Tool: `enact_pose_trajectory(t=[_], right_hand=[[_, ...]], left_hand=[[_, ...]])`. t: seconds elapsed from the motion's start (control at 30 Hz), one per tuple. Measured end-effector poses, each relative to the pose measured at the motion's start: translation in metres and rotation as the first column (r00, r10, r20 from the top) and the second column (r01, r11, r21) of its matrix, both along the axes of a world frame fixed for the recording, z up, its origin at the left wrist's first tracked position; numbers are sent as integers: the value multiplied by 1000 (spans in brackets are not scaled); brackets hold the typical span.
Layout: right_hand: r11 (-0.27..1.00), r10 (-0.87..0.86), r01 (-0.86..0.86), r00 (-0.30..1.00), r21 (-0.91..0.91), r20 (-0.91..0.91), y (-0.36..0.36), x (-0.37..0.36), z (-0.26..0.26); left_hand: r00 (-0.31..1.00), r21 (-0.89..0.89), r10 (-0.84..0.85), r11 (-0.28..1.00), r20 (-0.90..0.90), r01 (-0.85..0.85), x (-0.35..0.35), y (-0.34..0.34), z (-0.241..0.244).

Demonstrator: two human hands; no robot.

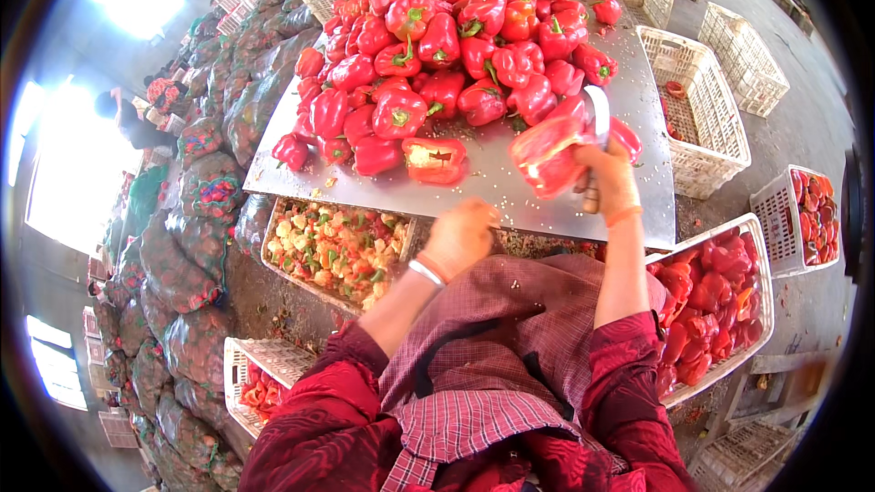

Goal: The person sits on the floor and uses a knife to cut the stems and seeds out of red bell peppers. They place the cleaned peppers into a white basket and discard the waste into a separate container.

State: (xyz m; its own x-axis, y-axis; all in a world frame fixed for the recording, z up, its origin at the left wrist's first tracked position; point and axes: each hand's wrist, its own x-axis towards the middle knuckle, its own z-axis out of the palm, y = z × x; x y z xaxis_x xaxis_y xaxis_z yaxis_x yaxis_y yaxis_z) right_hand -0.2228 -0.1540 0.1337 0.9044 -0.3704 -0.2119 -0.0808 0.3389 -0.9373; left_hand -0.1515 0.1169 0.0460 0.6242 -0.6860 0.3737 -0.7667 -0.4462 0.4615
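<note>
Over the right part of the metal table (567, 208), my right hand (612, 174) grips a knife (599, 116) with a pale curved blade and wooden handle. A blurred piece of red bell pepper (547, 150) is at the same hand, with more red pepper behind the blade; whether the hand holds them is unclear. My left hand (461, 236), blurred, is at the table's near edge with its fingers curled; its grasp is hidden. A cut pepper half (436, 160) lies with its pale inside up. Whole red bell peppers (444, 41) with green stems are heaped behind it.
Below the table's left edge stands a crate of pepper cores (331, 246). A crate of red pepper pieces (711, 307) stands at my right, another (260, 389) at lower left. More plastic crates (704, 109) line the right. Filled mesh sacks (184, 260) are piled left; people are farther back.
</note>
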Motion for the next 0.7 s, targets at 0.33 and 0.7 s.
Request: enact_pose_trajectory(t=[0.33, 0.7], right_hand=[[667, -293, -685, 122, 295, 948, -65, -50, -23], [976, 119, -160, 959, -146, -258, 27, 42, -24]], left_hand=[[900, 266, 420, 860, 119, -436, 111, 47, 27], [598, 16, 264, 922, -757, -387, 76, -21, 1]])
